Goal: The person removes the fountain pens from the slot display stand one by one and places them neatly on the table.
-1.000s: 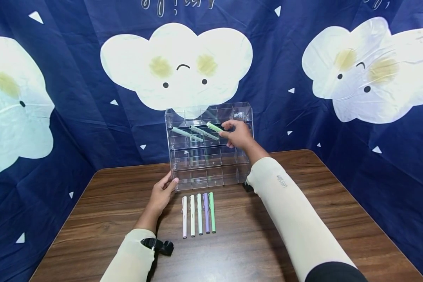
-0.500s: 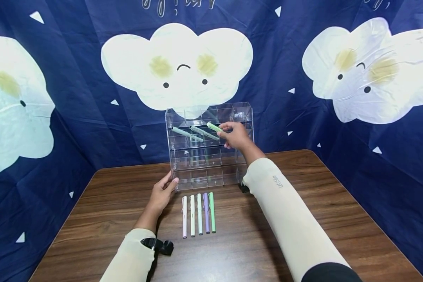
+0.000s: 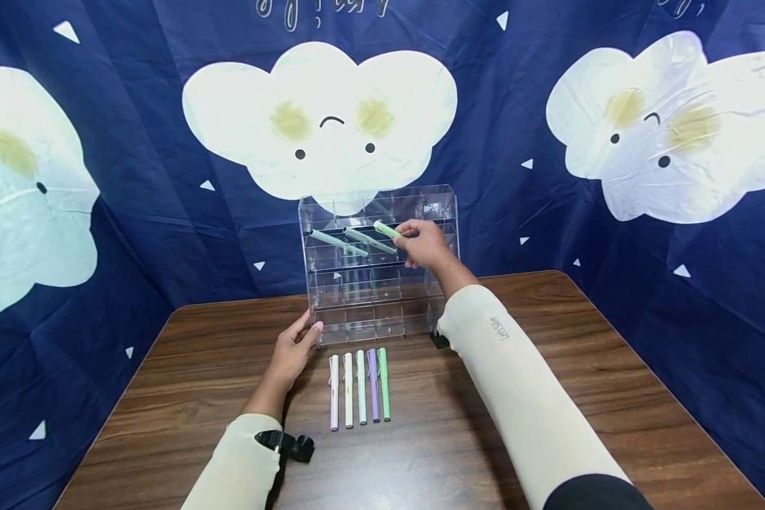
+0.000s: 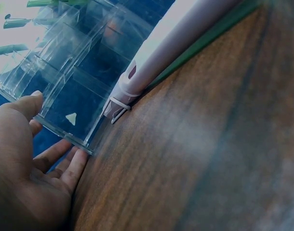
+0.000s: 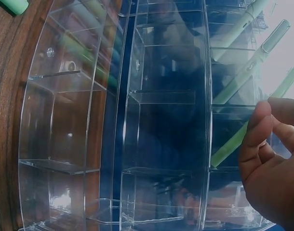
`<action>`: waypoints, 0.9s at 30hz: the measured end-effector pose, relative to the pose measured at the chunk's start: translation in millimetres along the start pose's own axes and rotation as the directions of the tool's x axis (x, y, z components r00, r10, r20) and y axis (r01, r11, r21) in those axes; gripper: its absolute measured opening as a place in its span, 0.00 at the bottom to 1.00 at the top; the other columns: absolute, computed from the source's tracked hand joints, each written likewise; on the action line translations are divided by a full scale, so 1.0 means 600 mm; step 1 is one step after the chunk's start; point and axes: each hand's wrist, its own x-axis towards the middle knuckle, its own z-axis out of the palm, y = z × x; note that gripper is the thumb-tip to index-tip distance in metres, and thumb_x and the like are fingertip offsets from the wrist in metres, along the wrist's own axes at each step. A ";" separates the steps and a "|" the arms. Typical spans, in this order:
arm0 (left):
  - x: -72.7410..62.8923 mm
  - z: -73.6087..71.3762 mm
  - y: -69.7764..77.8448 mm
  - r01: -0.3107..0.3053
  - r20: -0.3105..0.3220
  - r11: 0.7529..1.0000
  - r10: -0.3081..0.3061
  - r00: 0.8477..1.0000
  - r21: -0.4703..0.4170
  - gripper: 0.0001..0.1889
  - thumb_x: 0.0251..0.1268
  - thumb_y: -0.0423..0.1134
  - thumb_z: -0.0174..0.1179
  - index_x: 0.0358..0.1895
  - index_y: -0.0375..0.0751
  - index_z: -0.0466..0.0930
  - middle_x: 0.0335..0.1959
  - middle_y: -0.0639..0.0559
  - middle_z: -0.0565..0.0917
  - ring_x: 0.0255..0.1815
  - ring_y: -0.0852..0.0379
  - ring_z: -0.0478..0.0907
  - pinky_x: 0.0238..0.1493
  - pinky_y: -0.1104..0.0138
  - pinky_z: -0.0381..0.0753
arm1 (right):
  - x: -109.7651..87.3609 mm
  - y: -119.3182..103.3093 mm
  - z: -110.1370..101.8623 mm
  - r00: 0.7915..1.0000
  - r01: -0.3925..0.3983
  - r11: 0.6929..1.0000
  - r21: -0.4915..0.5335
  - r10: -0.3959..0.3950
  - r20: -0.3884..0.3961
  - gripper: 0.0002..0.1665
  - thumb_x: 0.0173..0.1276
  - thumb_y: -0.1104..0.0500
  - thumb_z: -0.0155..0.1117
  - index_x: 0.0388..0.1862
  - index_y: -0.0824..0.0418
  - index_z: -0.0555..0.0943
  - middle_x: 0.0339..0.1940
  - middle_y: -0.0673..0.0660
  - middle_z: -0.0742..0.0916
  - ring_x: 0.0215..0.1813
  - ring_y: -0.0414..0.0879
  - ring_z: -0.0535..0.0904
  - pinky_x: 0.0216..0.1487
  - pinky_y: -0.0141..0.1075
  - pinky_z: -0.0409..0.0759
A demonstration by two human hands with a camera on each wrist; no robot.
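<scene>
A clear acrylic rack (image 3: 387,292) with tiers of compartments stands upright on the table. My left hand (image 3: 290,354) grips its lower left side, thumb in front and fingers around the edge, as the left wrist view also shows. My right hand (image 3: 428,244) pinches a light green pen (image 3: 385,229) between thumb and fingers at the second tier from the top. In the right wrist view this pen (image 5: 229,147) slants with its lower end inside a compartment. To its left, two pale grey-green pens, one (image 3: 336,242) at the far left and another (image 3: 371,239) beside it, lean in their compartments.
Several pens lie side by side before the rack: pink (image 3: 334,393), cream (image 3: 348,391), pale blue (image 3: 361,389), purple (image 3: 373,386) and green (image 3: 384,384). The wooden table (image 3: 197,404) reaches back to a blue cloud-print curtain (image 3: 503,234).
My right hand and forearm have shifted slightly left, with the light green pen staying nearly in place. The left hand and rack have not moved.
</scene>
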 end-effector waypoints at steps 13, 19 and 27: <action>-0.001 0.000 0.001 -0.005 -0.001 1.000 0.005 1.000 -0.007 0.32 0.85 0.44 0.62 0.86 0.49 0.66 0.79 0.35 0.76 0.52 0.78 0.79 0.58 0.75 0.84 | 0.002 -0.009 0.020 1.000 0.007 1.000 -0.007 -0.007 -0.029 0.09 0.88 0.60 0.57 0.55 0.66 0.80 0.45 0.63 0.84 0.19 0.42 0.76 0.26 0.34 0.81; -0.002 0.000 0.002 -0.003 -0.005 1.000 0.003 1.000 0.011 0.32 0.85 0.45 0.62 0.86 0.50 0.66 0.80 0.36 0.76 0.60 0.66 0.79 0.58 0.75 0.84 | 0.003 -0.017 0.023 0.995 0.031 0.999 0.015 -0.029 -0.100 0.08 0.88 0.60 0.57 0.56 0.64 0.78 0.49 0.59 0.83 0.20 0.42 0.74 0.24 0.32 0.80; -0.003 -0.001 0.000 -0.011 -0.009 1.000 0.011 1.000 -0.005 0.32 0.85 0.44 0.62 0.86 0.49 0.66 0.79 0.35 0.76 0.58 0.68 0.79 0.55 0.79 0.83 | 0.001 -0.034 0.018 0.983 0.072 0.997 0.030 -0.066 -0.174 0.09 0.86 0.59 0.60 0.57 0.62 0.79 0.53 0.59 0.81 0.30 0.44 0.75 0.32 0.34 0.83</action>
